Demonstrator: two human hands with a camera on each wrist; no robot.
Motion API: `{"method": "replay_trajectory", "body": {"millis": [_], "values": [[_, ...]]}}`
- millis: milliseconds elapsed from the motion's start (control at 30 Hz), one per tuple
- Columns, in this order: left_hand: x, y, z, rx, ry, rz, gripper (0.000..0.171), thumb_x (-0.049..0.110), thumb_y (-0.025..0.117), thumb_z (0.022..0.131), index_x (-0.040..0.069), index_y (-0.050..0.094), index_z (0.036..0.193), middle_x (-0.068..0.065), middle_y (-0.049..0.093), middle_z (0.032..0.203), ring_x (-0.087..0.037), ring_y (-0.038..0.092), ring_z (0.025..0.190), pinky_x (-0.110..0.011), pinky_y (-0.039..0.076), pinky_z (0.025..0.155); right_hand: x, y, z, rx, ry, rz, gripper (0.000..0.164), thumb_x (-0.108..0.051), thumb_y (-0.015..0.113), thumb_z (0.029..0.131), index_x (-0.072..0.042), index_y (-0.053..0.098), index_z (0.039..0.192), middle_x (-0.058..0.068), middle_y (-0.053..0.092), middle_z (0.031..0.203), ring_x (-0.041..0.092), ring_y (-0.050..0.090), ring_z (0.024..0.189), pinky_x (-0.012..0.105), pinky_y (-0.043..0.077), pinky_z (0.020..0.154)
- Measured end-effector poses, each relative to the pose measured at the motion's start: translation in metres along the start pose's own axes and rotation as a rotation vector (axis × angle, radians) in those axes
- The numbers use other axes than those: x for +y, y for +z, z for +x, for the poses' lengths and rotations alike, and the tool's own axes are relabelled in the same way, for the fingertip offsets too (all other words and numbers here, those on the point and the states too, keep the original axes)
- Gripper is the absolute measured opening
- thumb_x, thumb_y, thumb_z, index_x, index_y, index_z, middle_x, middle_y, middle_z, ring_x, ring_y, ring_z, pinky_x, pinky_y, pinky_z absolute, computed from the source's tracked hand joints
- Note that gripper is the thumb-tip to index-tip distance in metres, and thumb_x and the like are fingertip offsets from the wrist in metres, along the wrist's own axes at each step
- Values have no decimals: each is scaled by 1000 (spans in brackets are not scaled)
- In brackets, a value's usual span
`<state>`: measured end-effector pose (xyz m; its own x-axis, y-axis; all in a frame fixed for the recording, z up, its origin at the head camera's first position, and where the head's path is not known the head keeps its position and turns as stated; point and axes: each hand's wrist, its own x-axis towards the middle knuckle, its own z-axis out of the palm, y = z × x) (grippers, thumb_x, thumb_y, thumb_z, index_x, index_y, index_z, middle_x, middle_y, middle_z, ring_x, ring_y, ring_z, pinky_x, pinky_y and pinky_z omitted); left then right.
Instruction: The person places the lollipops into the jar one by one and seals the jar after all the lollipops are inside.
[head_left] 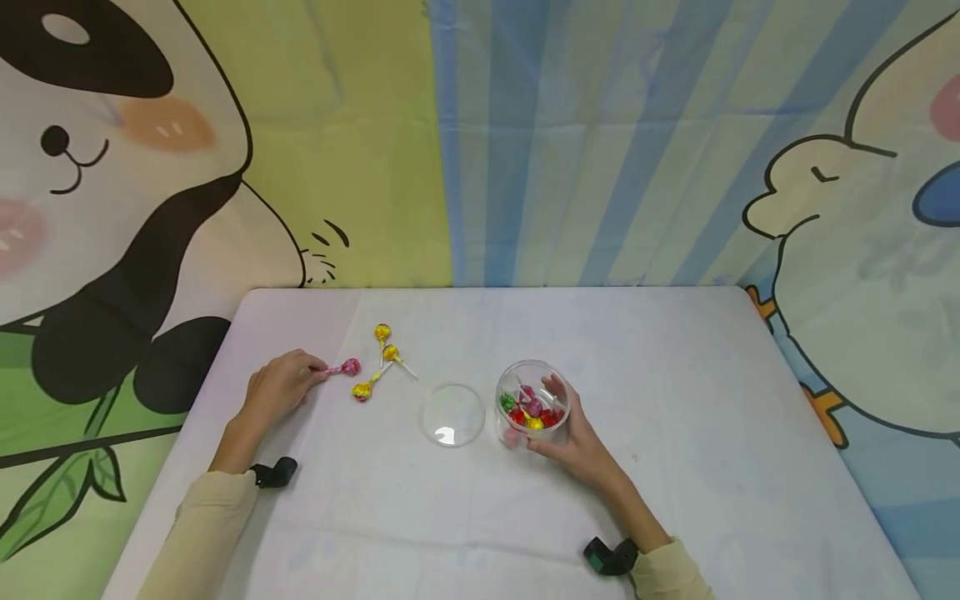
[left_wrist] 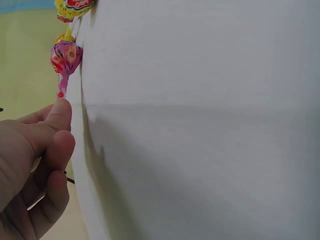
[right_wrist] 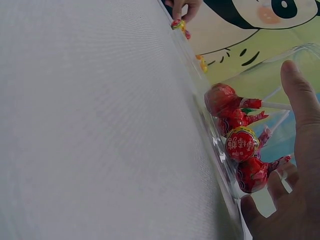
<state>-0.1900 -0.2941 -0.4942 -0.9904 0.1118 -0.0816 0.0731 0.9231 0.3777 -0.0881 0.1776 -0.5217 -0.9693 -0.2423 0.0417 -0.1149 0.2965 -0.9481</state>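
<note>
Straight across from my left hand (head_left: 281, 389) to the clear, round, open-mouthed jar (head_left: 529, 374), three yellow-wrapped lollipops (head_left: 391, 353) and the flat, clear, round lid (head_left: 452, 414) stand in the way. I could pass nearer me, over the white-clothed desk (head_left: 435, 512); my right hand (head_left: 576, 442) blocks the jar's right side.

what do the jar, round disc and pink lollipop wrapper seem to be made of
Jar: clear, glossy plastic or glass; lollipops show through it. Round disc: probably likewise, see-through with bright glare. Pink lollipop wrapper: likely thin, slightly shiny plastic film, printed and gathered below the head.
</note>
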Motion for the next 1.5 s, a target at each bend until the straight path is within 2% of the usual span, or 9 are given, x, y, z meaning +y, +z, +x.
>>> {"method": "replay_trajectory", "body": {"millis": [100, 200, 400, 667, 867, 1033, 1200, 1367, 1500], "values": [[-2, 1, -12, 68, 25, 4, 18, 26, 70, 89, 14, 73, 102, -7, 68, 99, -16, 54, 70, -27, 34, 58, -16, -1, -2, -8, 15, 0, 99, -10, 78, 79, -8, 13, 153, 14, 28, 157, 33, 26, 146, 38, 20, 121], [-1, 1, -24, 136, 43, -2, 16, 26, 73, 86, 15, 73, 98, -6, 69, 94, -16, 53, 68, -26, 34, 56, -27, -2, -3, -14, 27, 7, 98, -7, 77, 79, -4, 12, 152, 19, 27, 156, 37, 25, 146, 59, 16, 116], [3, -2, -40, 272, 72, -56, 16, 22, 78, 81, 14, 75, 95, -6, 73, 87, -12, 49, 57, -24, 36, 50, -27, -1, -3, -17, 18, 11, 98, -6, 77, 79, -4, 12, 153, 20, 26, 156, 39, 24, 146, 61, 15, 116], [14, -8, -47, 345, 67, -198, 19, 18, 77, 83, 10, 76, 100, -9, 75, 81, -7, 46, 52, -20, 36, 48, -30, -3, -3, -15, 18, 12, 98, -9, 77, 80, -4, 12, 152, 19, 26, 156, 39, 24, 146, 62, 15, 117], [40, -12, -46, 414, 124, -335, 16, 16, 78, 81, 9, 76, 95, -10, 75, 81, -13, 54, 49, -16, 35, 46, -30, -3, -2, -21, 16, 18, 98, -9, 77, 80, -4, 11, 153, 20, 26, 157, 39, 24, 146, 62, 15, 117], [91, -22, -54, 347, 149, -615, 15, 16, 77, 82, 8, 75, 95, -2, 73, 77, -10, 59, 48, -19, 40, 47, -30, -3, -3, -25, 21, 23, 98, -7, 76, 80, -6, 11, 153, 19, 25, 157, 39, 24, 146, 62, 15, 117], [150, -25, -61, 259, 257, -875, 13, 7, 75, 83, 1, 74, 94, 11, 71, 76, -11, 58, 47, -21, 44, 46, -32, -3, -2, -26, 17, 17, 97, -8, 77, 80, -5, 12, 153, 19, 26, 157, 39, 25, 146, 63, 15, 116], [196, -8, -52, 73, 304, -953, 14, 15, 76, 84, 5, 76, 93, 1, 74, 81, -13, 55, 44, -22, 44, 48, -32, -4, -2, -8, 18, 18, 97, -8, 77, 80, -4, 13, 152, 20, 28, 156, 39, 25, 146, 64, 13, 116], [222, 8, -41, -34, 284, -873, 17, 29, 77, 83, 16, 78, 94, -2, 76, 86, -18, 55, 43, -23, 41, 50, -27, -3, -2, -18, 11, 23, 97, -7, 76, 80, -4, 12, 153, 21, 27, 156, 40, 25, 145, 65, 14, 115]]}}
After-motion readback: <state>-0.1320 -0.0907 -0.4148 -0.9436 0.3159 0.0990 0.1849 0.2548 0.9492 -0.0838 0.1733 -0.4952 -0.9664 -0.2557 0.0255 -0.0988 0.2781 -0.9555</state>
